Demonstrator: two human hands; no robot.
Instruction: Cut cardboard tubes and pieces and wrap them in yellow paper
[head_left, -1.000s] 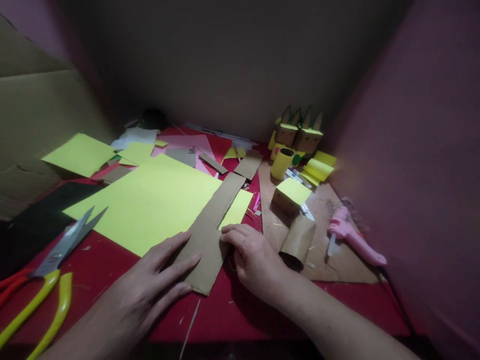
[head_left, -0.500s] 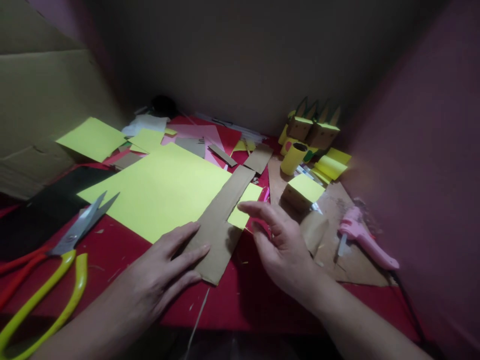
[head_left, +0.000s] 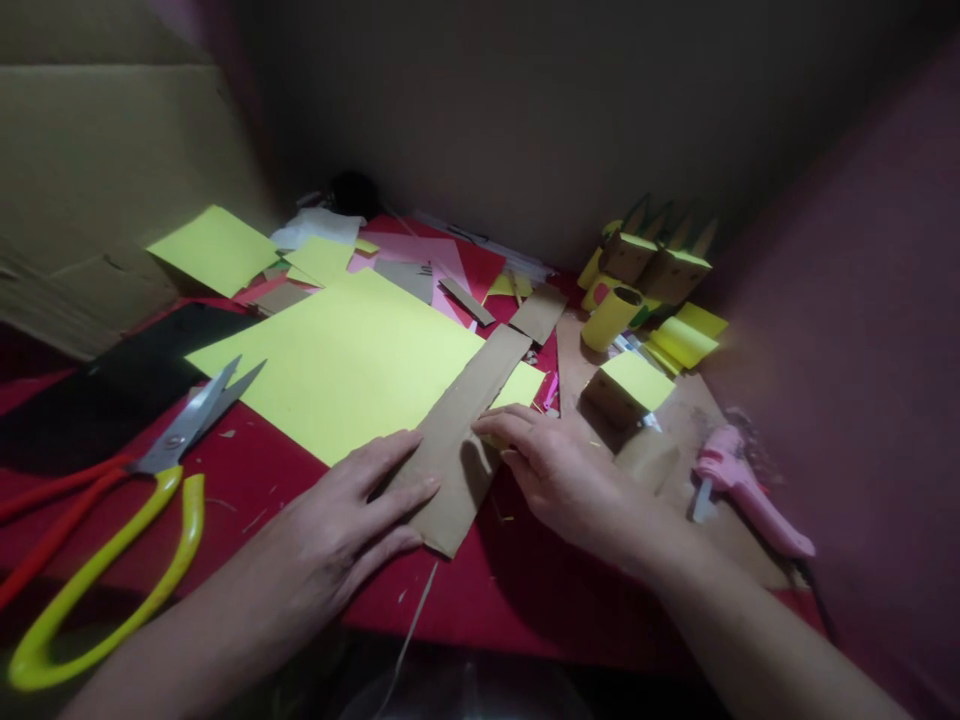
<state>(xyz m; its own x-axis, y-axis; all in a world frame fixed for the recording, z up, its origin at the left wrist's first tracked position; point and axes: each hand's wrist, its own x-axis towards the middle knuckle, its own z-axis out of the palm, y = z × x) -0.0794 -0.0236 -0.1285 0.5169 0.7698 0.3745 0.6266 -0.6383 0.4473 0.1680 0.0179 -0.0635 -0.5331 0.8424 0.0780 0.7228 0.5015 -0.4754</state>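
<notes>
A flat brown cardboard piece [head_left: 459,470], narrow at its far end and wider near me, lies slantwise over a large yellow paper sheet [head_left: 337,350]. My left hand [head_left: 352,515] rests on the cardboard's left side, fingers spread and lying flat. At the notch on its right edge is my right hand [head_left: 562,475], fingers bent and drawn together, the index fingertip at the cardboard. What those fingers pinch, if anything, is hidden. Left of my left hand are large scissors [head_left: 176,450] with red and yellow handles, blades slightly apart.
A pink glue gun [head_left: 739,490] lies on a cardboard base at the right. Nearby stand a yellow-topped cardboard box [head_left: 630,385], a yellow tube [head_left: 611,318] and spiked box figures [head_left: 652,265]. Paper and cardboard scraps [head_left: 540,312] cover the back; a cardboard panel [head_left: 112,180] rises at left.
My right hand has closed its fingers and come down to the cardboard's notch. The left hand stays on the cardboard. The whole view has shifted slightly.
</notes>
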